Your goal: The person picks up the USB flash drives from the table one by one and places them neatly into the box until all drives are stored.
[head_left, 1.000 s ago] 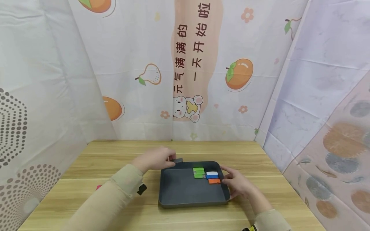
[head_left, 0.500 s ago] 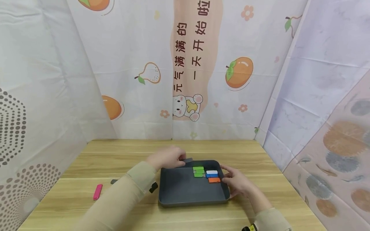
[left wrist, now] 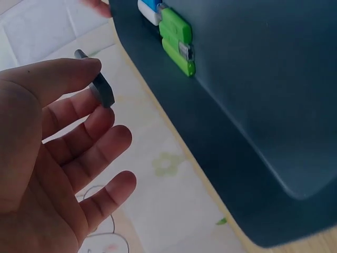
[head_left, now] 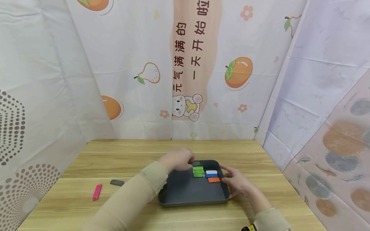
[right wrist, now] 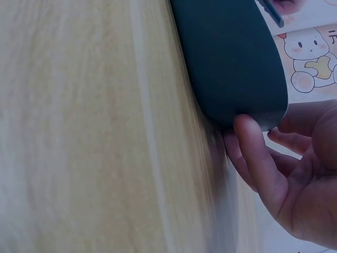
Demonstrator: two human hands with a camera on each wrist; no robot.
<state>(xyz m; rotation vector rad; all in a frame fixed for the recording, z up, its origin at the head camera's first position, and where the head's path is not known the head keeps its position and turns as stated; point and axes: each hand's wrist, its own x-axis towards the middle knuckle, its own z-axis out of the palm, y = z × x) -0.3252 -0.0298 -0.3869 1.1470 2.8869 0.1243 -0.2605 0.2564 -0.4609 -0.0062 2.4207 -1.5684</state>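
My left hand is over the back left part of the dark tray. In the left wrist view it pinches a thin dark grey stick between thumb and forefinger, the other fingers loosely bent. Inside the tray, toward its back right, lie green USB sticks, a white one, a blue one and an orange one. My right hand holds the tray's right side; in the right wrist view its fingers touch the outer wall.
On the table at the left lie a pink stick and a dark grey one. A small black and yellow thing is by the right sleeve at the front edge. Patterned curtains stand behind and at both sides.
My left hand has moved right along the tray's back edge with the grey stick, and the sleeve has uncovered the pink and grey sticks. The right hand stays at the tray's side.
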